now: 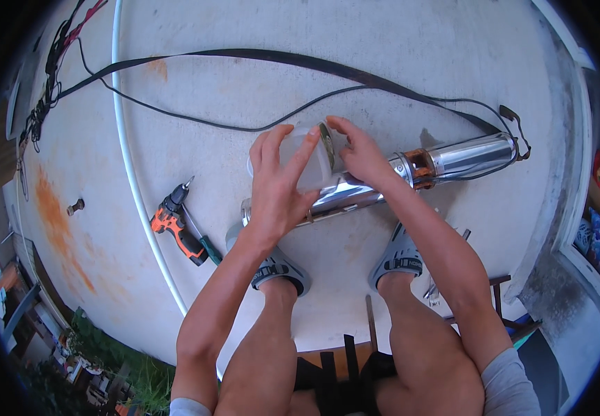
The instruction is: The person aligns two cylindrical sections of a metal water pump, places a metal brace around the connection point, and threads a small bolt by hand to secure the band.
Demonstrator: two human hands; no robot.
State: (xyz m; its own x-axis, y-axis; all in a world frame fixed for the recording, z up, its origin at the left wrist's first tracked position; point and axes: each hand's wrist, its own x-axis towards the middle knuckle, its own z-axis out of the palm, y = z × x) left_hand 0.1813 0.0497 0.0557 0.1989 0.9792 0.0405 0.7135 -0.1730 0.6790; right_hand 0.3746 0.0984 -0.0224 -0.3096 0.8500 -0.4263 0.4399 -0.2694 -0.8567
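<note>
My left hand (277,182) is wrapped around a translucent plastic tub (306,165), its fingers spread over the top and side. At the tub's right edge, a dark green oval piece (327,144) shows; I cannot tell whether it is a label or a separate part. My right hand (361,154) has its fingers bent at that same edge, index finger and thumb against the rim. Beneath both hands a long shiny metal cylinder (348,194), like a submersible pump, lies on the floor. It has a rusty brown open section (421,168) towards its right end.
An orange and black cordless drill (179,225) and a green-handled screwdriver (210,249) lie left of my feet. A black strap (265,55) and cable (196,121) cross the floor beyond. A white pipe (129,163) runs along the left, with a rusty bolt (75,206) past it.
</note>
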